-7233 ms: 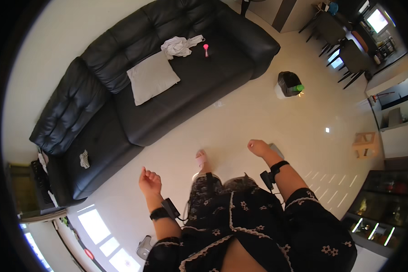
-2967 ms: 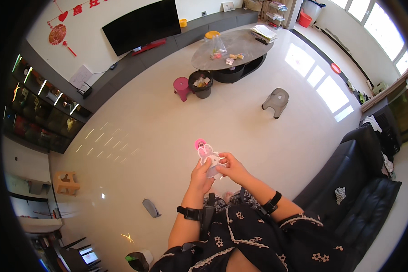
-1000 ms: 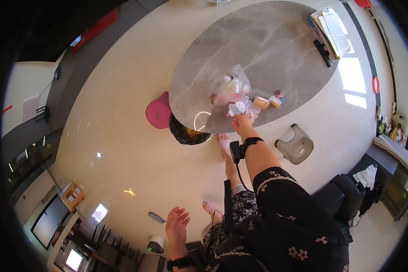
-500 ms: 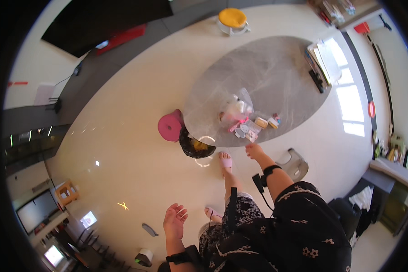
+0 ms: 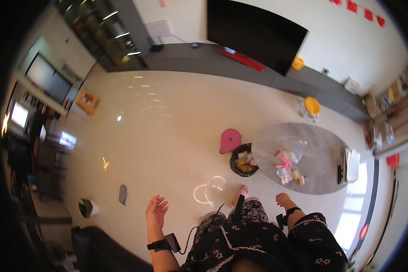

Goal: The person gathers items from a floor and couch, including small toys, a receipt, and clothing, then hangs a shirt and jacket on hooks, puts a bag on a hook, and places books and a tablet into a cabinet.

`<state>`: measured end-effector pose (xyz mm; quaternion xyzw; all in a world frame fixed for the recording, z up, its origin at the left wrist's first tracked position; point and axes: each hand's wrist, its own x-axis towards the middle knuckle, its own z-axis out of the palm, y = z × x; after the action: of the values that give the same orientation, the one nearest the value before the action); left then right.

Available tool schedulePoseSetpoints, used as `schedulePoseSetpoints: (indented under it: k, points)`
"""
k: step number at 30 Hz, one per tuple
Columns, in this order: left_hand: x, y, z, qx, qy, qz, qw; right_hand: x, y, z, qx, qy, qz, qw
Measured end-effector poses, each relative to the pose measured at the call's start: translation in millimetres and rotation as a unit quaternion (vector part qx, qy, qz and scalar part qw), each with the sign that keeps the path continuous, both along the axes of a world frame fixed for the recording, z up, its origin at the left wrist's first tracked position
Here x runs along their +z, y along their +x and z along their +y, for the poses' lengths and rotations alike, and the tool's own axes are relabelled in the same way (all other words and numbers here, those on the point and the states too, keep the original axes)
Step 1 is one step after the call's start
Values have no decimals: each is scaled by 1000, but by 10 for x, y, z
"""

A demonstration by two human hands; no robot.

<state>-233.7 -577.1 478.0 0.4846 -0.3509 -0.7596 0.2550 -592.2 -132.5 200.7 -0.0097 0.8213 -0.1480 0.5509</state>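
My left hand (image 5: 157, 211) is raised at the lower left, its fingers loosely apart and empty. My right hand (image 5: 284, 199) is just short of the near edge of the oval grey table (image 5: 317, 140); its fingers curl away and are too small to read. On the table lie a clear plastic bag (image 5: 297, 149), a bright pink item (image 5: 285, 158), a pale flat item (image 5: 284, 173) and small packets (image 5: 298, 177). A black-lined bin (image 5: 240, 165) with rubbish stands against the table's left side, beside a pink stool (image 5: 230, 140). My feet are below the bin.
A black sofa (image 5: 90, 249) is at the lower left, with a small white bin (image 5: 94, 207) and a grey object (image 5: 123, 194) on the floor. A wooden stool (image 5: 88, 102), dark chairs (image 5: 45, 158), the TV cabinet (image 5: 181, 61) and a yellow-topped stool (image 5: 311, 107) stand farther off.
The rabbit-shaped item that both my hands held now lies on the table, released by my right hand. That hand has drawn back, and my view has swung toward the TV wall.
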Motion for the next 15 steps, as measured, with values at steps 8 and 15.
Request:
schedulePoseSetpoints:
  k: [8,15]
  points:
    - [-12,3059,434,325,-19,13,945,295,963,-1687,92,-169,-72,979]
    - [-91,4323,1387,544,-22,14,839,496,2073,-3261,485,-47,-155,859]
